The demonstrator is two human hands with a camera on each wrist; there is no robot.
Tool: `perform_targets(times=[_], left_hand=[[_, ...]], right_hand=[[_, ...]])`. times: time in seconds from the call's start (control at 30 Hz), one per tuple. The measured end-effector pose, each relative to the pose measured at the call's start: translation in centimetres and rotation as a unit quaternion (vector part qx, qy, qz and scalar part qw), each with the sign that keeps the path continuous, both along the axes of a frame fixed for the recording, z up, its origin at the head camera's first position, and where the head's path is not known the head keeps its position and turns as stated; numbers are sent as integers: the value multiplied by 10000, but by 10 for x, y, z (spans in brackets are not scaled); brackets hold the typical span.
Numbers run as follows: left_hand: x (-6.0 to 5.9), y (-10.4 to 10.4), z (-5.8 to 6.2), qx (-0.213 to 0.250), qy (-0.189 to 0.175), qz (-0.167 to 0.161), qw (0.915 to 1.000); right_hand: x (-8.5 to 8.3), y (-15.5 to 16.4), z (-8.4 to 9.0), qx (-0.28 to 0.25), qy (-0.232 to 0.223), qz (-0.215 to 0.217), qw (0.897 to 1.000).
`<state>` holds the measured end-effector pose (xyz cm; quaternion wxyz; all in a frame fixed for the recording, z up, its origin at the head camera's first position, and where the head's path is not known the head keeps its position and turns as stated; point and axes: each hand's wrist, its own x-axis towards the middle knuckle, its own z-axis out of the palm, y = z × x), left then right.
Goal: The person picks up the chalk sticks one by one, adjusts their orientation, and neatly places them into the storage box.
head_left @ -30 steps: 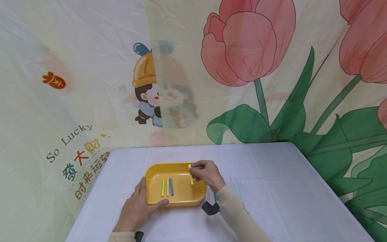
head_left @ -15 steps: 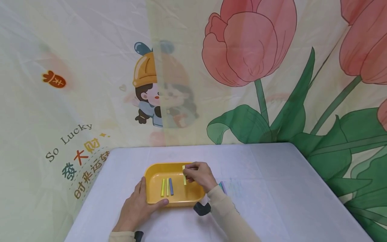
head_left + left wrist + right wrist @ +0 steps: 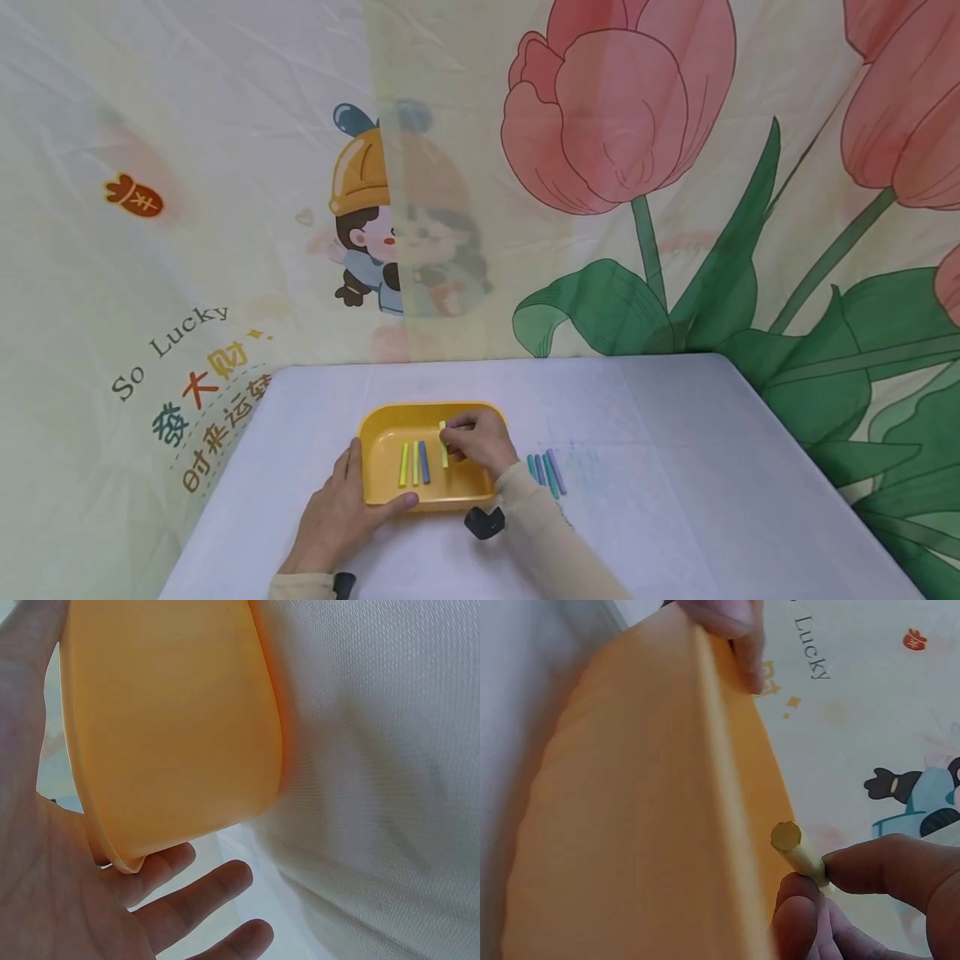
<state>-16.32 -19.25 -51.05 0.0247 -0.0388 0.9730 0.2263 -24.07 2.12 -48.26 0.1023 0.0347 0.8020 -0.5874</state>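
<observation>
A yellow tray (image 3: 461, 492) stands on the table in the head view. My left hand (image 3: 335, 510) grips its left near corner, the thumb on the near rim and the fingers along the left side. Over the tray's right half, my right hand (image 3: 483, 442) pinches a pale yellow chalk stick (image 3: 799, 851) between thumb and fingers. Inside the tray lie a yellow chalk (image 3: 404, 465), a pale yellow-green chalk (image 3: 416, 464) and a blue chalk (image 3: 425, 462), side by side. The left wrist view shows the tray's outer wall (image 3: 172, 727) close beside the left palm.
Several green, blue and purple chalks (image 3: 547, 473) lie in a row on the white tablecloth (image 3: 660, 500), right of the tray. Faint blue smudges mark the cloth beyond them. A printed curtain (image 3: 247, 167) hangs behind the table.
My right hand has moved left over the tray with the pale yellow chalk, and lower. The row of chalks at the right has come into sight. My left hand stays on the tray.
</observation>
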Motion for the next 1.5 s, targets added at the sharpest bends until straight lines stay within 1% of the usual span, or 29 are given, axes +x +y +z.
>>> perform_targets(times=[0.23, 0.47, 0.93, 1.03, 1.17, 1.4, 1.5], left_hand=[[-1, 0, 2, -39, 55, 21, 10000], [1, -1, 1, 24, -24, -3, 10000], [1, 0, 2, 42, -58, 6, 10000], [0, 0, 1, 46, -51, -4, 10000], [1, 0, 2, -11, 15, -46, 10000], [2, 0, 1, -66, 89, -107, 9999], [2, 0, 1, -45, 104, -104, 9999]], right_hand=[[-3, -8, -8, 411, 104, -23, 9991], [-10, -15, -20, 897, 169, 36, 9958], [-14, -25, -29, 1349, 30, 136, 9908], [-14, -27, -32, 1346, 77, 151, 9908], [-14, -30, -35, 1207, 140, 173, 9924], [-10, -32, -32, 992, 149, 188, 9948], [-9, -33, -31, 1016, 170, 179, 9945]])
